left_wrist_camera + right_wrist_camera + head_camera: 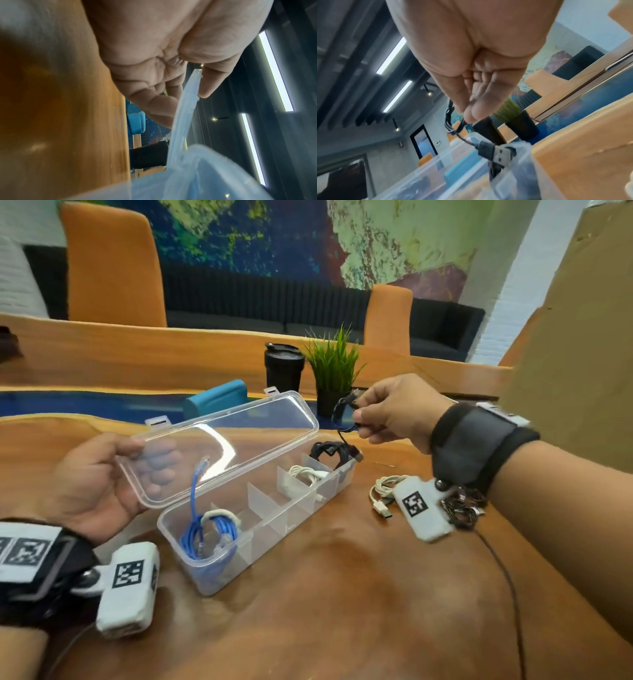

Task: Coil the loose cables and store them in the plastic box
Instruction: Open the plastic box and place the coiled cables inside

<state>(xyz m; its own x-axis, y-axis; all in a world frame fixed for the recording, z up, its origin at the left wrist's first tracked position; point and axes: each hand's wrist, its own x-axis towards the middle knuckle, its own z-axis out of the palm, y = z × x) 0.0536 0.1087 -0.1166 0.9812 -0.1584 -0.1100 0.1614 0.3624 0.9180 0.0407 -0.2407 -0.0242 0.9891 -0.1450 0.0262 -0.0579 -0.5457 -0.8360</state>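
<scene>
A clear plastic box (219,573) with dividers lies on the wooden table, its lid (219,440) raised. My left hand (99,484) pinches the lid's near corner (193,86), thumb on top and fingers behind. The near compartment holds a blue coiled cable (205,532), a far one a white cable (305,474), the farthest a black bundle (329,451). My right hand (390,412) pinches a small black coiled cable (344,414) above the box's far end; its USB plug (498,155) dangles at the rim.
On the table right of the box lie a white USB cable (383,494) and a dark tangled cable (459,508). Behind the box stand a teal case (215,398), a black cup (282,368) and a potted grass plant (334,368). Orange chairs are beyond.
</scene>
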